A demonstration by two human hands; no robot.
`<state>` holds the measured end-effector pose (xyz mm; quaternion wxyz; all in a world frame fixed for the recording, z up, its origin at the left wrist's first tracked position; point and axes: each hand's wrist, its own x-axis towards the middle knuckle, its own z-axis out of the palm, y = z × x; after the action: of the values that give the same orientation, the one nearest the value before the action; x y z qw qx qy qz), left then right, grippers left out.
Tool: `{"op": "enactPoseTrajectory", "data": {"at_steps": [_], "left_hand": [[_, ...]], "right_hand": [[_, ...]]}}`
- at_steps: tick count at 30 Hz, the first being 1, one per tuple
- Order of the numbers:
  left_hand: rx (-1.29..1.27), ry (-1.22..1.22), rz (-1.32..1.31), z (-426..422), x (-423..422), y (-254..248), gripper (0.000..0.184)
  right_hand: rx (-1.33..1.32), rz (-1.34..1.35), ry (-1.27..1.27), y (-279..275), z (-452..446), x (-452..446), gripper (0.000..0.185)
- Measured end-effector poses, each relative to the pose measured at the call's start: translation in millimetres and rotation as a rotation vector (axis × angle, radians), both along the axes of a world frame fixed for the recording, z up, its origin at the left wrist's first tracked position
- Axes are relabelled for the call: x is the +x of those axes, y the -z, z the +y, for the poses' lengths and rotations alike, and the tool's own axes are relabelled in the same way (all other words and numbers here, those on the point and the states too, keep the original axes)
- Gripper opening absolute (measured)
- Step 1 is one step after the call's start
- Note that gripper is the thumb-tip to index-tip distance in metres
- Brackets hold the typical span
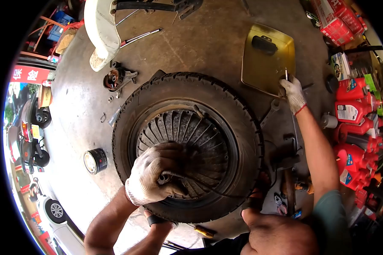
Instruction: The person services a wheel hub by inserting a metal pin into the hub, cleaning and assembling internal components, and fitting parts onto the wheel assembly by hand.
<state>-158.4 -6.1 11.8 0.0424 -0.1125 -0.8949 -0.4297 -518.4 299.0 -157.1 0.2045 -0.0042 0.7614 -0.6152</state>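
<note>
A wheel with a black tyre (247, 127) and a dark finned hub (208, 140) lies flat on the floor before me. My left hand (155, 172), in a pale knitted glove, rests on the left side of the hub, its fingers curled around a dark cable that runs right across the wheel. At the lower right corner of a yellowish metal tray (253, 63), my right hand (292, 90), also gloved, pinches a thin light-coloured tool (286, 74) that points up over the tray. A black part (264, 44) lies in the tray.
A brake part (113, 80) and small nuts lie beyond the tyre at the left. A round tin (95, 161) stands left of the wheel. Wrenches (270, 114), pliers (280, 204) and a screwdriver (204, 231) surround it. Red bottles (351, 108) line the right side.
</note>
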Motion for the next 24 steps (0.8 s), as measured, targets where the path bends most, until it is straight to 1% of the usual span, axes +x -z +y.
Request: {"op": "enactPoseTrajectory", "data": {"at_steps": [3,5,6,8,9,11,12,13,15,16,18,19,21,22,24], "left_hand": [[-0.019,-0.045,0.006,8.1,2.2,-0.7,0.052],[-0.035,-0.184,0.034,18.2,5.6,-2.6,0.051],[-0.041,-0.179,0.03,22.1,5.0,-2.9,0.051],[-0.128,-0.271,0.111,30.1,3.6,-2.2,0.054],[-0.133,-0.266,0.106,35.1,4.6,1.5,0.054],[-0.161,-0.529,0.124,47.7,9.3,12.3,0.059],[-0.065,-0.655,0.089,57.6,8.9,15.5,0.061],[-0.062,-0.761,0.044,66.6,8.7,11.7,0.063],[0.105,-0.895,0.086,77.1,11.3,23.1,0.064],[0.104,-0.897,0.083,83.2,10.1,25.6,0.064],[0.156,-1.071,0.136,93.5,5.4,27.2,0.057],[0.152,-1.074,0.137,95.7,4.0,28.2,0.057],[0.18,-1.195,0.137,99.0,0.5,30.1,0.047],[0.202,-1.215,0.163,101.3,-2.5,29.8,0.041],[0.213,-1.246,0.161,104.1,-6.2,28.2,0.038]], "right_hand": [[-0.013,0.019,-0.004,4.4,1.6,0.8,0.015],[-0.013,0.024,0.013,4.9,1.0,2.3,0.014],[-0.005,0.032,0.027,4.5,1.4,3.5,0.013],[-0.017,0.028,0.021,7.0,2.7,1.7,0.012],[-0.023,0.028,0.012,9.0,4.1,1.2,0.012],[-0.052,0.007,0.016,13.2,6.4,0.5,0.013],[-0.074,-0.003,0.017,12.1,6.3,0.0,0.013],[-0.077,-0.004,0.017,11.4,5.7,0.0,0.013],[-0.058,0.019,0.035,10.2,5.8,0.9,0.013],[-0.058,0.016,0.034,9.4,6.8,1.3,0.013],[-0.052,0.001,0.03,7.5,5.1,1.7,0.015],[-0.055,-0.001,0.027,6.6,4.5,2.3,0.015],[-0.088,-0.006,0.053,4.2,4.2,3.6,0.017],[-0.09,-0.007,0.05,2.6,4.2,3.9,0.017],[-0.175,0.001,0.081,-1.1,5.1,4.7,0.019]]}}
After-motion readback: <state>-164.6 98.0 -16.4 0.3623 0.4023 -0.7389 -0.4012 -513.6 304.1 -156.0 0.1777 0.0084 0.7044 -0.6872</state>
